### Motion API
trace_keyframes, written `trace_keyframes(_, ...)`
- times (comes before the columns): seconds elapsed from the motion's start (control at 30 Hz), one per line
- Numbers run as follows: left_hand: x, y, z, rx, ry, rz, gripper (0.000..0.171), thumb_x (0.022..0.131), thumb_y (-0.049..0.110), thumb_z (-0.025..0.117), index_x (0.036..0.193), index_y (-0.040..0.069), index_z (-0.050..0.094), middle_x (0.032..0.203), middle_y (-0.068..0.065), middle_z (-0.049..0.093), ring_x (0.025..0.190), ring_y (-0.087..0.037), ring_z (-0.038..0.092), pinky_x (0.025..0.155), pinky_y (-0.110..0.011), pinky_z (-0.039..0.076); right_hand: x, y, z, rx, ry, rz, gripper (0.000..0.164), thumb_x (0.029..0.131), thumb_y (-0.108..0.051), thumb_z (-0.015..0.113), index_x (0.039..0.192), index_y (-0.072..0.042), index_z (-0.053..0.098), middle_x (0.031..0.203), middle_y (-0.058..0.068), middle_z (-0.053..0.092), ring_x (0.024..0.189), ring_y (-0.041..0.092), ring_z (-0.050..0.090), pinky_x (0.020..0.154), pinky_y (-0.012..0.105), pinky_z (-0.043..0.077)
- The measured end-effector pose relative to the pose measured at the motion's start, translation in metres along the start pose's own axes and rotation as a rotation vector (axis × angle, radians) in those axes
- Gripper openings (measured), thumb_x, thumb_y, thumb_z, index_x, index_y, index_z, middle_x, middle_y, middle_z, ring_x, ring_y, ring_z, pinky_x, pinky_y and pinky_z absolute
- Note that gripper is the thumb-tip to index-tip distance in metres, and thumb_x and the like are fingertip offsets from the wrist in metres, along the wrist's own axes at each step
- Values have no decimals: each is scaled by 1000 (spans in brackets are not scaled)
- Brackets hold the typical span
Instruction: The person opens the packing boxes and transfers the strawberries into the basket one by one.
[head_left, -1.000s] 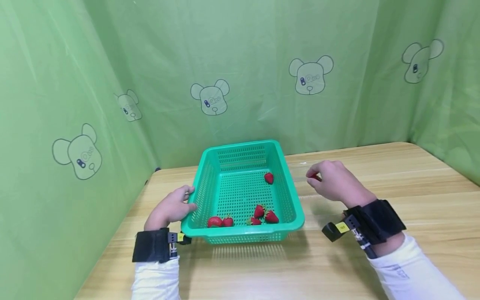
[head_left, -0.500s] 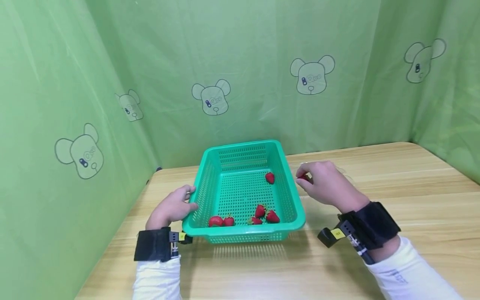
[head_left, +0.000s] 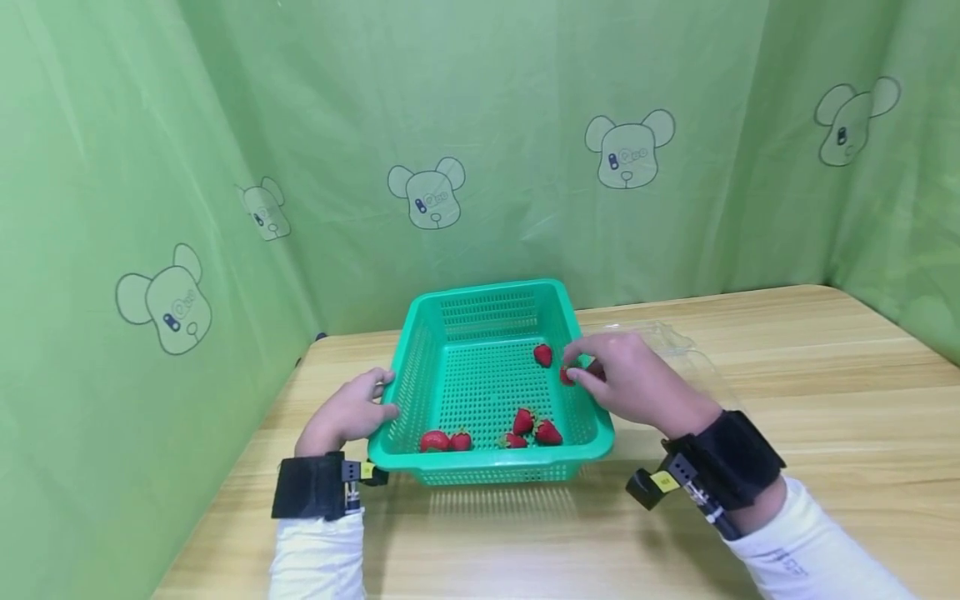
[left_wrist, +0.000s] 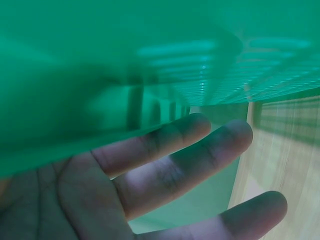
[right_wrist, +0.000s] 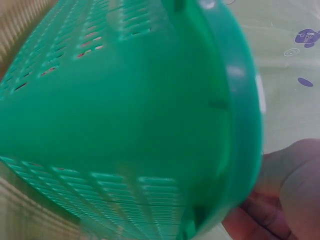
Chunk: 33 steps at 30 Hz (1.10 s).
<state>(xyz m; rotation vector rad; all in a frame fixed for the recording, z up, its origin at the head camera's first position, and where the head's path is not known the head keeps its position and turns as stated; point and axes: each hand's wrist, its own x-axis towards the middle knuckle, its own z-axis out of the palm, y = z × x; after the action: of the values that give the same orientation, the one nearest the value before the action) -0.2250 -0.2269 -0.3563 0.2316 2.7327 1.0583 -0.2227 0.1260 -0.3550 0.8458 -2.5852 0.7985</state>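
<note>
A green plastic basket (head_left: 491, 457) stands on the table with several red strawberries (head_left: 523, 421) inside, mostly along its near side. My left hand (head_left: 351, 408) holds the basket's left rim, thumb over the top; in the left wrist view, fingers (left_wrist: 175, 175) stretch out beneath the rim on the outer side. Above the right wall, my right hand (head_left: 633, 379) pinches a strawberry (head_left: 567, 377) between thumb and fingertips. One lone strawberry (head_left: 543, 355) lies just left of it on the basket floor. In the right wrist view the basket's corner hides the right fingertips.
A clear plastic container (head_left: 667, 337) lies behind and right of my right hand, partly covered by it. Green curtains (head_left: 517, 217) with bear-face prints hang along the back and sides of the wooden table (head_left: 825, 392).
My right hand has moved left with the strawberry, from beside the basket to over its right rim. More of the clear container shows now. The left hand stays on the rim.
</note>
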Motion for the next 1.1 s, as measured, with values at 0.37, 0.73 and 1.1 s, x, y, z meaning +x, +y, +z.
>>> trace_keyframes(0.37, 2, 2, 0, -1, 9, -15, 54, 90, 2, 56, 139, -7, 34, 142, -30, 41, 128, -41, 41, 98, -53, 45, -3, 9, -14, -28, -32, 107, 23, 88, -12, 65, 108, 2, 65, 103, 22, 70, 71, 22, 69, 60, 39, 60)
trace_keyframes(0.73, -1, 1, -1, 4, 13, -26, 53, 91, 2, 55, 139, -7, 34, 140, -32, 42, 125, -42, 44, 94, -52, 49, -11, 37, -39, -126, -186, 337, 33, 90, -20, 61, 112, 4, 60, 104, 28, 66, 94, 43, 61, 75, 55, 52)
trace_keyframes(1.1, -3, -3, -3, 4, 16, -20, 53, 91, 2, 55, 139, -7, 34, 142, -31, 41, 129, -43, 38, 100, -57, 41, -23, 63, -48, -199, -517, 540, 35, 83, -29, 68, 101, 0, 62, 96, 24, 64, 80, 35, 59, 61, 49, 50)
